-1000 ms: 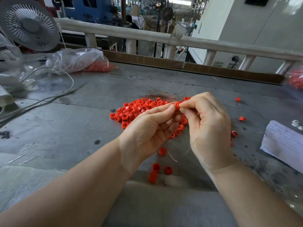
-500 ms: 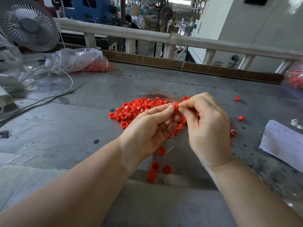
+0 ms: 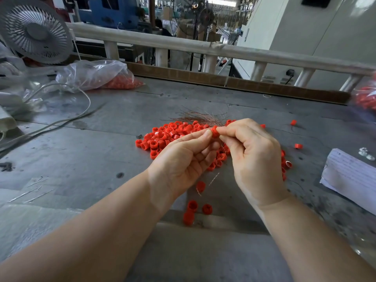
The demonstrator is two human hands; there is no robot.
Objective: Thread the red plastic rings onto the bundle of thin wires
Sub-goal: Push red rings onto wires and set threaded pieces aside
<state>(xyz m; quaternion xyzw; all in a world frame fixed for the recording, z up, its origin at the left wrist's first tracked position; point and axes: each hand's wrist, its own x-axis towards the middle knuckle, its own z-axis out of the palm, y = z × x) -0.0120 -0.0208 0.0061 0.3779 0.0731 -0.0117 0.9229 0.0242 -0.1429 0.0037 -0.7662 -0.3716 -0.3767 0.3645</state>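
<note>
A red plastic ring (image 3: 214, 132) is held pinched between both hands, left hand (image 3: 183, 159) and right hand (image 3: 252, 157), unchanged over the last second, at 12 o'clock of the pile of rings (image 3: 166, 137) on the surface (image 3: 81, 159), so threading seems unfinished.

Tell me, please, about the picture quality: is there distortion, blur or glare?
Head view: the wide lens bends the railing and stretches the forearms at the bottom edge; the red rings in a bag at the right edge are blurred; daylight glares off the clear plastic bag; both hands and the ring pile are sharp.
</note>
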